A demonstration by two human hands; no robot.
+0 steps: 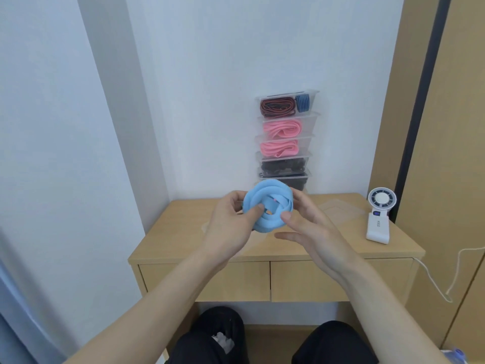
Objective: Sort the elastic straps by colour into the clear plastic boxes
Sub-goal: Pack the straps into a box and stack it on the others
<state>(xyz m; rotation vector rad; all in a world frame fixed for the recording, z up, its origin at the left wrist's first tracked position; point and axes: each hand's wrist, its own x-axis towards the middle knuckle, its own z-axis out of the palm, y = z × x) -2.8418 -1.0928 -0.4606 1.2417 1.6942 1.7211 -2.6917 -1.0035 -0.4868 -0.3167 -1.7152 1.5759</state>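
A light blue elastic strap (265, 198), coiled into a bundle, is held up in the air above the wooden table (183, 232). My left hand (231, 227) grips its left side, thumb pressed into the coil. My right hand (312, 227) holds its right side with thumb and fingertips. Behind the bundle, against the wall, rises a stack of clear plastic boxes (312, 127). The top box holds dark red straps (277, 106) and blue ones (303, 103). The two below hold pink straps (282, 128), and the lower ones hold black straps (283, 165). The bundle hides the stack's bottom.
A white hand-held fan (379, 216) stands on the table's right end, with a cable (433, 282) hanging past the edge. A flat clear plastic lid (341, 211) lies on the table right of my hands. Two drawers (270, 279) front the table. My knees show below.
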